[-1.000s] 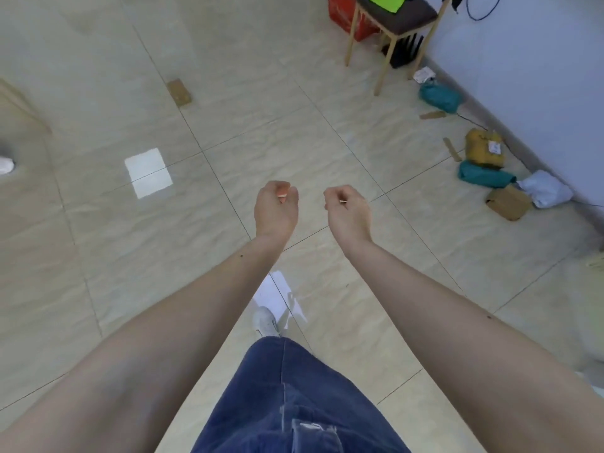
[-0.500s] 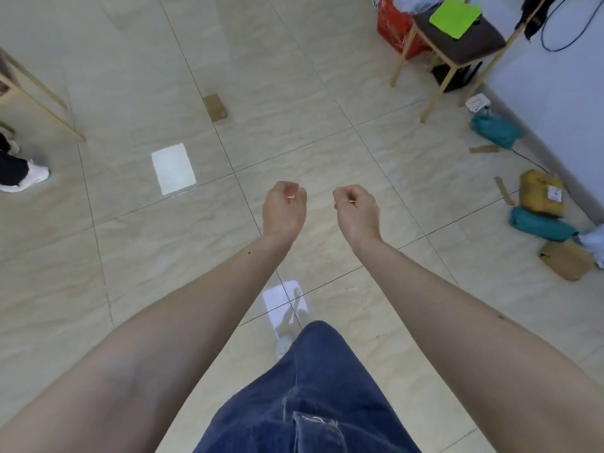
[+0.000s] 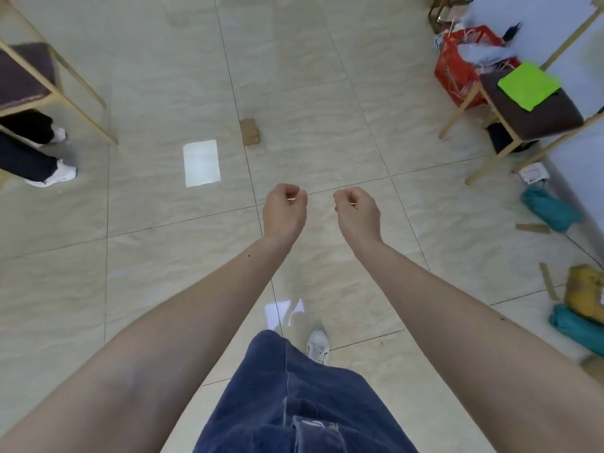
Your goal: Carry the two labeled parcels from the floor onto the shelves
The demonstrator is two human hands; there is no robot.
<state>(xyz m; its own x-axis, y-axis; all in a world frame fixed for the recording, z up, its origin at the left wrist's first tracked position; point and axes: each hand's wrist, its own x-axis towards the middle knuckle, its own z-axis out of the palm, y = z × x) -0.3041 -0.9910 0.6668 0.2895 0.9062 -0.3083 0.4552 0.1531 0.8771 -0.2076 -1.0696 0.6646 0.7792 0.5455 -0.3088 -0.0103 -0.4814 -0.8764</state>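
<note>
My left hand (image 3: 285, 212) and my right hand (image 3: 357, 214) are held out side by side above the tiled floor, both curled into loose fists with nothing in them. A yellow-brown parcel (image 3: 586, 291) lies on the floor at the right edge, resting partly on a teal parcel (image 3: 577, 326). Another teal parcel (image 3: 549, 207) lies farther along the wall. A small brown box (image 3: 250, 131) sits on the floor ahead of my hands. No shelves are in view.
A wooden chair (image 3: 536, 109) with a green sheet stands at the right, a red basket (image 3: 457, 73) behind it. Another chair (image 3: 29, 76) is at the left, with another person's legs and white shoes (image 3: 54, 174) beneath. Cardboard strips (image 3: 532, 228) lie near the wall.
The view has swung left and forward: the parcels by the wall slid toward the right edge, and the left chair with the person's legs came into view. My fists have kept their pose.
</note>
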